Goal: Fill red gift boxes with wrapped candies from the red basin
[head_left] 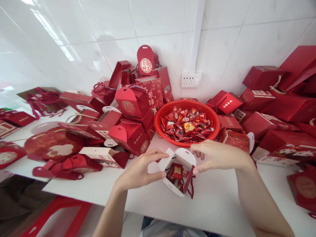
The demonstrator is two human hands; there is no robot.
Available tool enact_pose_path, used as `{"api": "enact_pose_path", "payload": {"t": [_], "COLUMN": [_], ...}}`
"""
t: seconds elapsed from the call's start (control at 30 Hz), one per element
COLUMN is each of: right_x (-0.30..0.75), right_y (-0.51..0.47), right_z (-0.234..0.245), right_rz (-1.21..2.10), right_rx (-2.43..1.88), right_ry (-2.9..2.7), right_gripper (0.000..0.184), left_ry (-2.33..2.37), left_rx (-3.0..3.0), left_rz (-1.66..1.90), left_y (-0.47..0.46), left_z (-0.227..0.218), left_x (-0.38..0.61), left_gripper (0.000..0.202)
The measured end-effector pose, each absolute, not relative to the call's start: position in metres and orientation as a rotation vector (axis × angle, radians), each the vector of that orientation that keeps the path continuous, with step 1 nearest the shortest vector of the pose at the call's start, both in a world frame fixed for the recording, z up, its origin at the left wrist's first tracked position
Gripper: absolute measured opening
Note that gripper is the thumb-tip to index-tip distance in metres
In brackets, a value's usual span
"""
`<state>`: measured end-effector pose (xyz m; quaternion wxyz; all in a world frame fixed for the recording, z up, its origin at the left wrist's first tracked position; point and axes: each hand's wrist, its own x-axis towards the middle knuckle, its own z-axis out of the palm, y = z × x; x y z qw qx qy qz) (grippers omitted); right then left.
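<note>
A small red gift box (pixel 188 179) with white insides stands open-topped on the table in front of me, its flaps spread. Red-wrapped candies (pixel 177 170) lie in it, and a dark red cord hangs at its right side. My left hand (pixel 144 168) holds the box's left edge, thumb and index finger at the white flap. On the other side, my right hand (pixel 218 156) has its thumb at the right wall and curled fingers by the rounded back flap. Just behind the box sits a red plastic basin (pixel 158 126) heaped with wrapped candies (pixel 185 123).
Many red gift boxes (pixel 132 102) are piled to the left, and more boxes (pixel 271 121) are stacked at the right. A tiled wall with a power socket (pixel 191 80) rises behind the white table (pixel 217 200). A red stool (pixel 58 205) stands below the front edge.
</note>
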<state>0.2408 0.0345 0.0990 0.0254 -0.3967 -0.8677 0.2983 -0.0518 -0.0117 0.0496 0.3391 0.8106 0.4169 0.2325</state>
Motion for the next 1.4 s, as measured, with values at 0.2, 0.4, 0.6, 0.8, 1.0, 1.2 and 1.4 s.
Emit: {"api": "enact_pose_path", "payload": {"t": [0.2, 0.4, 0.6, 0.8, 1.0, 1.2, 1.4], "right_x": [0.236, 0.233, 0.234, 0.232, 0.233, 0.235, 0.232], "right_y": [0.021, 0.002, -0.003, -0.005, -0.002, 0.003, 0.002], "right_z": [0.085, 0.053, 0.02, 0.006, -0.006, -0.007, -0.013], "right_rz": [0.727, 0.761, 0.781, 0.881, 0.955, 1.068, 1.32], "right_rx": [-1.449, -1.541, -1.167, -0.977, -0.947, -1.221, -1.233], "right_ry": [-2.664, -2.375, -2.203, -2.234, -2.059, -1.873, -1.922], "right_gripper": [0.029, 0.021, 0.032, 0.036, 0.038, 0.037, 0.05], "left_ry": [0.807, 0.892, 0.978, 1.004, 0.977, 1.131, 1.267], "left_rx": [2.104, 2.097, 2.007, 2.021, 2.014, 1.967, 1.877], "left_rz": [0.578, 0.524, 0.688, 0.738, 0.688, 0.775, 0.915], "left_y": [-0.014, -0.011, -0.009, -0.005, 0.003, 0.002, 0.001], "left_z": [0.052, 0.04, 0.031, 0.021, 0.01, 0.007, 0.001], "left_x": [-0.051, -0.041, -0.03, -0.025, -0.017, -0.009, -0.011], "left_gripper": [0.059, 0.049, 0.04, 0.054, 0.03, 0.013, 0.012]}}
